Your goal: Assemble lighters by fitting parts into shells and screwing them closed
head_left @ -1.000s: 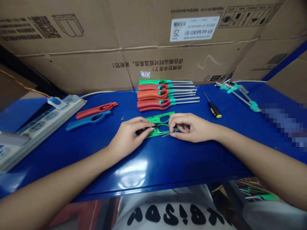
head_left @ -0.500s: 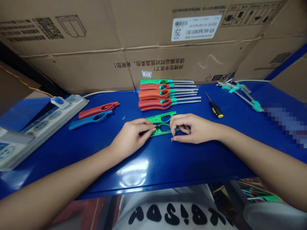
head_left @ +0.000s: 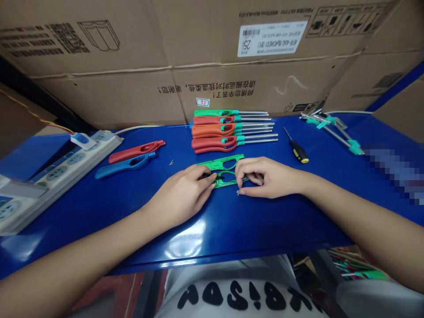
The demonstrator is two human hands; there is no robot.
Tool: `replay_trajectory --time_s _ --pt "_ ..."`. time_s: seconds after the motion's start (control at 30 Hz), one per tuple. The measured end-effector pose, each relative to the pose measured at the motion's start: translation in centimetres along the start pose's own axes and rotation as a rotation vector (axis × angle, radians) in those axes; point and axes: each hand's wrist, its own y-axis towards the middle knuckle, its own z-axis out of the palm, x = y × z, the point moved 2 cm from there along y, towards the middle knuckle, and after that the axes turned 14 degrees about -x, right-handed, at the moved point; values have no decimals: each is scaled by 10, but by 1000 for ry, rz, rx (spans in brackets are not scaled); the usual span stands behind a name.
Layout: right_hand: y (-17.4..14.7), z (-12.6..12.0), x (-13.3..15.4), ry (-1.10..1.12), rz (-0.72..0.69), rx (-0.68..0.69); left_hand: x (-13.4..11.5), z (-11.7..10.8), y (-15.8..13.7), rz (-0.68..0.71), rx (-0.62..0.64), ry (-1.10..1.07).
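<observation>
Two green lighter shell halves lie one behind the other on the blue tabletop; the farther half (head_left: 215,164) shows its inner side, with a finger-hole loop at its right. My left hand (head_left: 183,192) is over the left end of the nearer half (head_left: 227,183), its thumb and fingers pinching a small black part (head_left: 218,176) inside it. A thin pale wire runs along this half. Curled round its right end, my right hand (head_left: 260,177) is closed. By the right thumb tip shows a tiny greyish piece (head_left: 238,193), too small to name. Both palms are hidden.
Several long-necked lighters (head_left: 215,143) lie stacked behind the shells. Red (head_left: 135,152) and blue (head_left: 127,165) handle shells and tiny screws (head_left: 171,162) are at left, near a power strip (head_left: 62,172). A screwdriver (head_left: 299,152) and metal-tube parts (head_left: 334,128) lie right. A cardboard box (head_left: 132,88) stands behind.
My left hand has rolled over and shifted slightly, its fingers now lying farther over the nearer shell half with the black part. My right hand stays in place.
</observation>
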Motion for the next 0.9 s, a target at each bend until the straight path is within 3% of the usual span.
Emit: replay_trajectory --time_s 0.23,0.53,0.7,0.9 --pt "-1 -2 5 -10 -10 47 -5 -5 -12 -31 147 120" --pt "-1 2 7 -235 -39 -63 -7 1 -12 -148 53 -130" --pt "-3 5 5 -430 -22 -65 -8 3 -12 -148 37 -211" --pt "-2 9 4 -464 -28 -91 -6 6 -11 -129 5 -290"
